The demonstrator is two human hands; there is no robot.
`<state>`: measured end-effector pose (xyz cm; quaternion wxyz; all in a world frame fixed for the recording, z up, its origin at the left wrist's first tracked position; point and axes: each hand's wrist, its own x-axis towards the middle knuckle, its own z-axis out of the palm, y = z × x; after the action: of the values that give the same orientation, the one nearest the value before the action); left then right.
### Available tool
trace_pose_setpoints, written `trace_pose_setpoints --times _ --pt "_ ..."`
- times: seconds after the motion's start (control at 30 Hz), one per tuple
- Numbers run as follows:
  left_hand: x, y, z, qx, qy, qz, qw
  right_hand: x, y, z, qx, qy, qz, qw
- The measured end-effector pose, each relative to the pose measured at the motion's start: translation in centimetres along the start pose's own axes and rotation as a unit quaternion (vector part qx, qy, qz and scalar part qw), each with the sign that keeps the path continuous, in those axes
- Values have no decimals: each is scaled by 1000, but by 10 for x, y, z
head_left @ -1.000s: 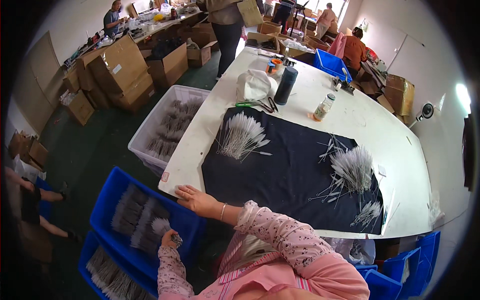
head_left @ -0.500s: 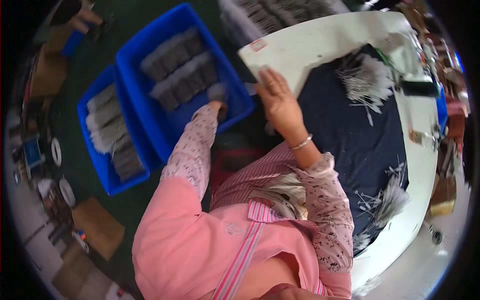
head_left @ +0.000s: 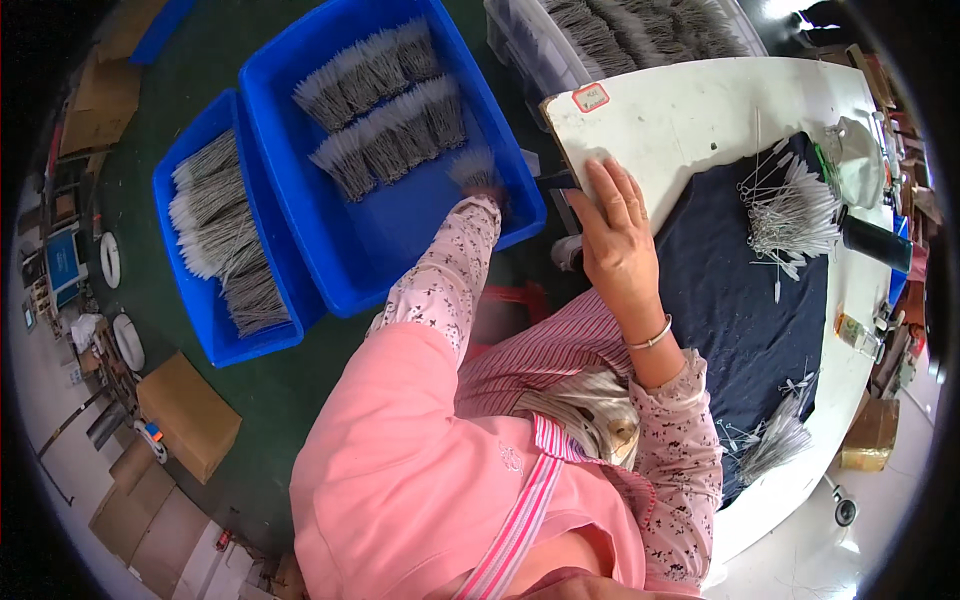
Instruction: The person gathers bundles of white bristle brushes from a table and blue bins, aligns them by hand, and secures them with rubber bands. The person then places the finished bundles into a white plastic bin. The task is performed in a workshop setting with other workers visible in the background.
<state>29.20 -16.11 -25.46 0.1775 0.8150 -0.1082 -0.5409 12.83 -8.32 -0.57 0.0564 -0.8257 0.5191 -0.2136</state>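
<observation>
My left hand [head_left: 489,194] reaches down inside the large blue bin [head_left: 392,278], closed round a bundle of small wire brushes [head_left: 471,166] with whitish bristles. The sleeve hides part of the fingers. Two rows of similar brush bundles [head_left: 388,135] stand in that bin, left of and beyond the held one. My right hand [head_left: 619,232] lies on the near left edge of the white table [head_left: 690,108], fingers stretched out, holding nothing. To its right, a dark cloth [head_left: 730,270] carries a loose pile of wire brushes [head_left: 795,212] and a smaller pile [head_left: 775,437] nearer me.
A narrower blue bin [head_left: 188,290] packed with brush bundles stands against the large bin's left side. Beyond the table sits a clear plastic tub [head_left: 540,50] filled with more brushes. A black object [head_left: 876,243] lies by the table's right edge. A cardboard box [head_left: 190,415] stands at lower left.
The view has shifted, and bins and table now look sharper. My left hand remains in the large bin with the bundle. My right hand now rests on the table edge.
</observation>
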Motion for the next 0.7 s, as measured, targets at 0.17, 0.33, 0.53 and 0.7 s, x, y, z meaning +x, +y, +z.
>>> trace_pose_setpoints --times 0.17,0.33,0.53,0.7 --pt "7 -9 8 14 8 -3 1000 0 0 1 3 -9 6 1000" --pt "12 -22 14 28 10 0 1000 2 1 -1 0 -16 9 1000" --pt "21 -29 13 41 1 3 999 4 1 -1 11 -13 13 1000" --pt "31 -28 17 63 -22 5 998 0 4 2 12 -15 12 1000"
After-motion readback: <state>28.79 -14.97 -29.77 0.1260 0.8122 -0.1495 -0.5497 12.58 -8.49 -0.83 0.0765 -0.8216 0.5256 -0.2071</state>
